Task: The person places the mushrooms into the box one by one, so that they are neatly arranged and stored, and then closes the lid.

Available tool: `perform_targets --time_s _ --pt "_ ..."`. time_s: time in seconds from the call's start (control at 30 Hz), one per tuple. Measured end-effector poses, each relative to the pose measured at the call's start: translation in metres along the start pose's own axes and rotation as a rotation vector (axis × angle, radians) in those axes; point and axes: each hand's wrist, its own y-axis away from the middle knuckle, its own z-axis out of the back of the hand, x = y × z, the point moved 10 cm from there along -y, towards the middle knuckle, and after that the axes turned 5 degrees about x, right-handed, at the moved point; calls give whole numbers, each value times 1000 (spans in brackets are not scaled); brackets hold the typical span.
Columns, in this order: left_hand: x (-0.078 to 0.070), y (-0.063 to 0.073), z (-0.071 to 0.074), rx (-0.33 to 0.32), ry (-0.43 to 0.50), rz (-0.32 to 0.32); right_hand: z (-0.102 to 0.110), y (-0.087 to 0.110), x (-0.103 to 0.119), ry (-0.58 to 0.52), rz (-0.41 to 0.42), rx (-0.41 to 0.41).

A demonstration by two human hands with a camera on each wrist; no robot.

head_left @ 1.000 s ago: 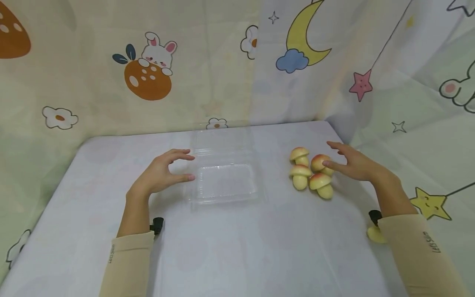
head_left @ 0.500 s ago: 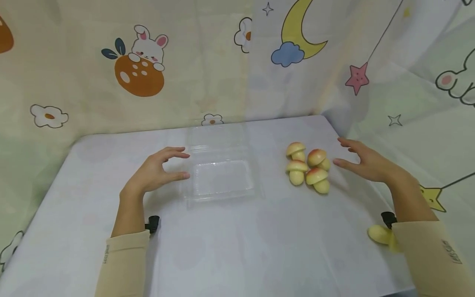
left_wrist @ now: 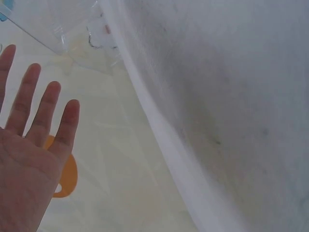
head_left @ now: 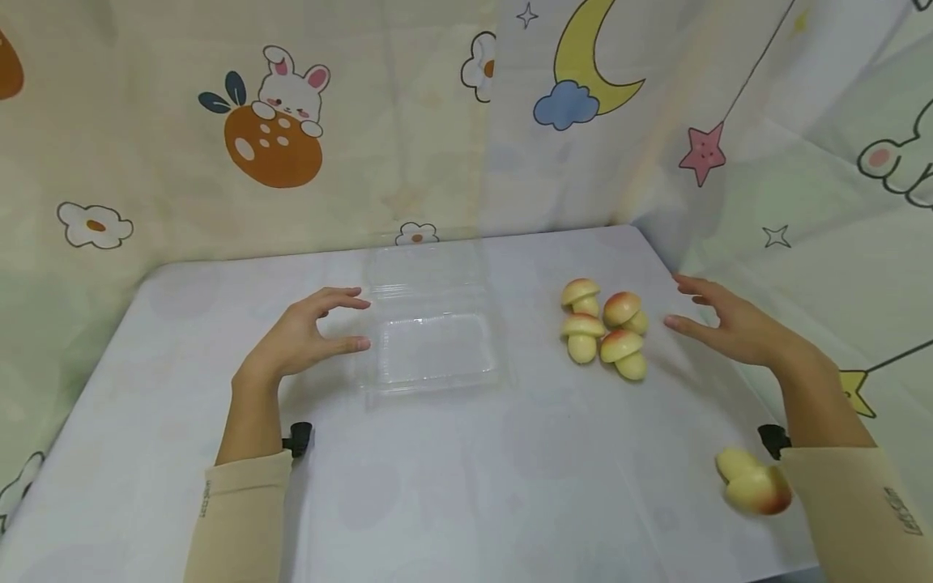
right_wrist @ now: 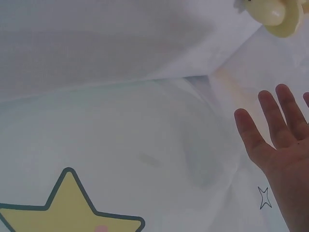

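A clear plastic clamshell box point(head_left: 437, 348) lies with its lid raised at the back, in the middle of the table in the head view. Just left of it is my left hand point(head_left: 302, 332), thumb and fingers spread apart and holding nothing. Several toy mushrooms point(head_left: 581, 348), cream with reddish caps, sit in a cluster to the right of the box. My right hand point(head_left: 736, 324) hovers to the right of that cluster, fingers extended, nothing in it. In the left wrist view the left palm point(left_wrist: 26, 164) shows with straight fingers, and the right palm point(right_wrist: 294, 164) shows likewise in the right wrist view.
Another toy mushroom point(head_left: 754, 482) lies near the right front, close to the right sleeve point(head_left: 849, 510). The white-covered table point(head_left: 466, 494) meets a printed cloth backdrop point(head_left: 408, 121) at the back and right.
My right hand has drawn back to the right, away from the mushroom cluster, and the front mushroom has come into fuller view. The left hand stays beside the box. The head view has shifted slightly.
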Motion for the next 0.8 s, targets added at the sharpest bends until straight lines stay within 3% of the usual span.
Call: perform_targets --time_s 0.33,0.8 --pt "-7 -1 4 3 -28 -23 -6 12 4 -6 11 5" --pt "-3 2 0 3 11 -7 -23 5 0 -59 43 1"
